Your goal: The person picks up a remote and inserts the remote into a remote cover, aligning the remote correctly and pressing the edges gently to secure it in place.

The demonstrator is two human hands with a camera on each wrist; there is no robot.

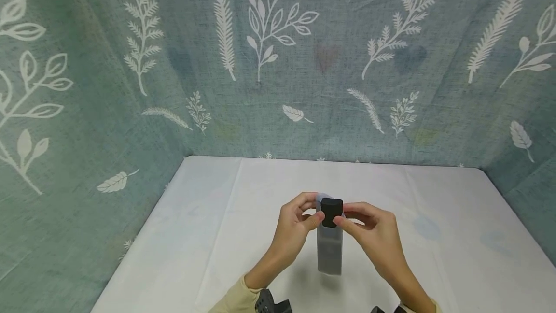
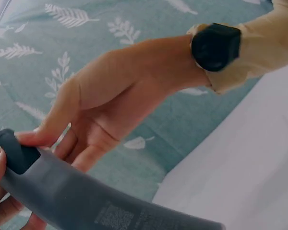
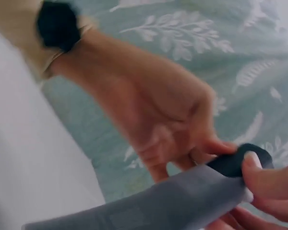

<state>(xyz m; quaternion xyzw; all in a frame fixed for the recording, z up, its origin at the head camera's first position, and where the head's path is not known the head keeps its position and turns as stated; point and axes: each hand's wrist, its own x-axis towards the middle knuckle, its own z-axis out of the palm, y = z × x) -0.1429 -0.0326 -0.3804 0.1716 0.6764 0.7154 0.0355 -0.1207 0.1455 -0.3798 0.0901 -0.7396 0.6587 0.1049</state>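
Note:
Both hands hold a long, flat grey strip like a semi-translucent sleeve (image 1: 329, 255), with a small black rounded block (image 1: 332, 212) at its upper end. My left hand (image 1: 292, 228) pinches the black block's left side, thumb in front and fingers behind. On the other side, my right hand (image 1: 377, 233) pinches the block with its thumb on the front face. The strip hangs down below the hands over the table. A printed square code shows on the grey strip (image 2: 81, 191) in the left wrist view. In the right wrist view, the black block (image 3: 228, 164) sticks out past the sleeve's edge.
A white-covered table (image 1: 208, 197) spreads beneath the hands. Green-grey leaf-print curtains (image 1: 326, 124) hang along its back and sides. Dark devices are strapped at both wrists, one showing on the left wrist (image 2: 216, 47).

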